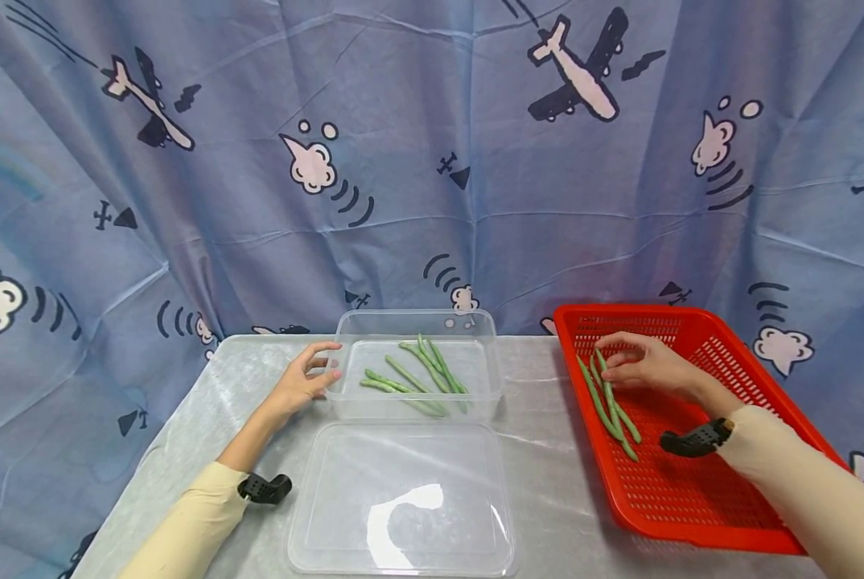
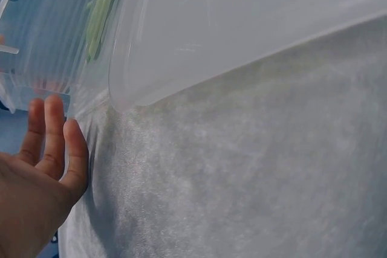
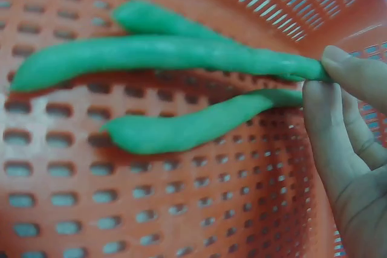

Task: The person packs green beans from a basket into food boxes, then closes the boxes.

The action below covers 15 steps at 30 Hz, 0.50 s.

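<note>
In the red basket (image 1: 693, 482), my right hand (image 1: 645, 366) pinches the end of a green bean (image 3: 163, 55) between thumb and fingers. Two more green beans lie beside it on the basket's perforated floor, one of them a curved bean (image 3: 181, 131) just below in the right wrist view. At the other side, my left hand (image 1: 305, 379) is at the left wall of a clear plastic container (image 1: 413, 408), its fingers spread and fingertips right at the wall. Several green beans (image 1: 435, 366) lie loosely inside the container.
A clear flat lid (image 1: 403, 482) lies on the pale table covering (image 1: 548, 458) in front of the container. The basket stands at the right side of the table. A blue patterned curtain (image 1: 403, 161) hangs directly behind the table.
</note>
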{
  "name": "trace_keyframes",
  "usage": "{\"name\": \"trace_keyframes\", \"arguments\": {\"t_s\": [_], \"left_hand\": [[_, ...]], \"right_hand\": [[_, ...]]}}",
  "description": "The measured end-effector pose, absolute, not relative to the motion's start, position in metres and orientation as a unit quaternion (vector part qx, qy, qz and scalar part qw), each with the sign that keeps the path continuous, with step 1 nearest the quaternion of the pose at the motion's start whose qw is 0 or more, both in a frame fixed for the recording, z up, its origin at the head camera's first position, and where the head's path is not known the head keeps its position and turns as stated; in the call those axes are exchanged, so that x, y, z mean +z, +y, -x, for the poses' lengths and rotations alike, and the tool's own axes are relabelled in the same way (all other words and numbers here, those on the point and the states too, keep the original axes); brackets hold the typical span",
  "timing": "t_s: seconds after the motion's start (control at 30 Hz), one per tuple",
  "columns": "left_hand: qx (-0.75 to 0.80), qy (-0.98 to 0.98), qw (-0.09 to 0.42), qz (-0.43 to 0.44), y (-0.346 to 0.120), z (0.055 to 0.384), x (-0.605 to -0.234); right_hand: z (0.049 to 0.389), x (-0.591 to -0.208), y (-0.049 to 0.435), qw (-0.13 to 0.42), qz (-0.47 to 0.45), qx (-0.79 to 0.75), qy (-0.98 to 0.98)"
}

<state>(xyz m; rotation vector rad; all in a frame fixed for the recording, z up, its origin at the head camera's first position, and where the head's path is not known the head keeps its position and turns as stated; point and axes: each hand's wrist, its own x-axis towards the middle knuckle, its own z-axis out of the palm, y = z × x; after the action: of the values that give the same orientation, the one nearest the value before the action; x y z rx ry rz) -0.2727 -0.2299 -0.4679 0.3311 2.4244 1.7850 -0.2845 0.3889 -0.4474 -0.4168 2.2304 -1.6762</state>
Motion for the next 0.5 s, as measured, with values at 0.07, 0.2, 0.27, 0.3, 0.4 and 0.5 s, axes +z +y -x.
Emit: {"name": "trace_keyframes", "arguments": {"t_s": [0.07, 0.2, 0.27, 0.3, 0.4, 0.5], "left_hand": [[0.589, 0.799, 0.054, -0.111, -0.230, 0.273, -0.468], [0.589, 0.798, 0.048, -0.115, -0.230, 0.272, -0.468], [0.591, 0.797, 0.048, -0.118, -0.231, 0.271, -0.467], [0.591, 0.797, 0.049, -0.117, -0.230, 0.270, -0.467], [0.593, 0.795, 0.050, -0.116, -0.230, 0.270, -0.466], [0.594, 0.794, 0.053, -0.117, -0.229, 0.269, -0.466]], "right_hand": [[0.284, -0.444, 0.389, 0.153, 0.141, -0.585, 0.784], [0.283, -0.435, 0.388, 0.141, 0.133, -0.586, 0.787], [0.283, -0.430, 0.387, 0.133, 0.129, -0.585, 0.790], [0.284, -0.427, 0.387, 0.127, 0.127, -0.581, 0.794], [0.284, -0.417, 0.386, 0.107, 0.123, -0.569, 0.806], [0.286, -0.406, 0.384, 0.094, 0.124, -0.569, 0.807]]}}
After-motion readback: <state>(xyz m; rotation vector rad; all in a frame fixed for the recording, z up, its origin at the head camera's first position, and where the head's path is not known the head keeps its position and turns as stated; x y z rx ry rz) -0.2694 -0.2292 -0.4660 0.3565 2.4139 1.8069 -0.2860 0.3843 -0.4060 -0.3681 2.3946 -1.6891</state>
